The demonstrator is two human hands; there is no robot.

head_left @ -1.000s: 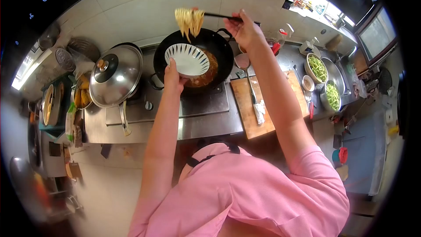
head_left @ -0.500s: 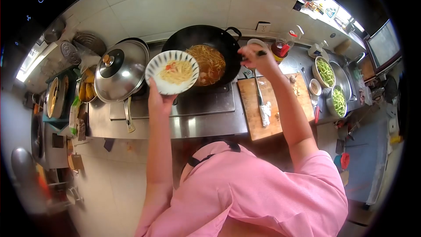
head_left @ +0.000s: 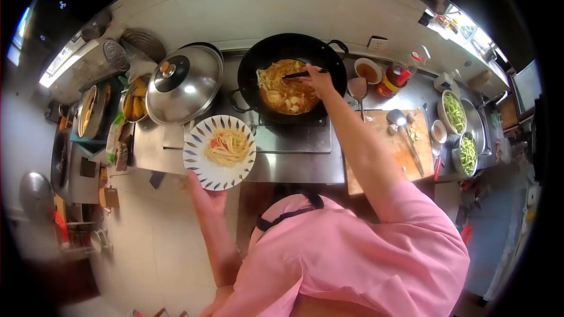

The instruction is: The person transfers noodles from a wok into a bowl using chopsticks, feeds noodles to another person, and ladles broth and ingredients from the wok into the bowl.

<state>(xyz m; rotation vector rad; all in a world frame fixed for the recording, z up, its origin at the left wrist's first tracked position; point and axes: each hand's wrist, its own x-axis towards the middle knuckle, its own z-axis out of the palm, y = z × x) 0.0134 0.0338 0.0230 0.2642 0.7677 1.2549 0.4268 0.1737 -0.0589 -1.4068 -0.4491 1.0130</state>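
Note:
My left hand point(head_left: 208, 199) is closed on the near edge of a white patterned plate point(head_left: 194, 163), holding it up in front of the counter. Noodles point(head_left: 227, 148) with reddish bits lie in its middle. Over the black wok point(head_left: 252, 57), my right hand point(head_left: 319, 82) grips dark chopsticks point(head_left: 296, 74). Their tips reach into the noodles point(head_left: 285, 91) and brownish broth in the wok. Exactly how the fingers wrap round the chopsticks is too small to tell.
A steel lid point(head_left: 194, 97) leans left of the wok. To the right are a bowl of brown sauce point(head_left: 368, 71), an oil bottle point(head_left: 392, 81), a cutting board point(head_left: 376, 167) with a ladle point(head_left: 411, 147), and two bowls of green beans point(head_left: 453, 111).
My right hand has moved left from the counter side into the wok with the chopsticks. The plate has come down and away from the wok's edge. The camera view has shifted.

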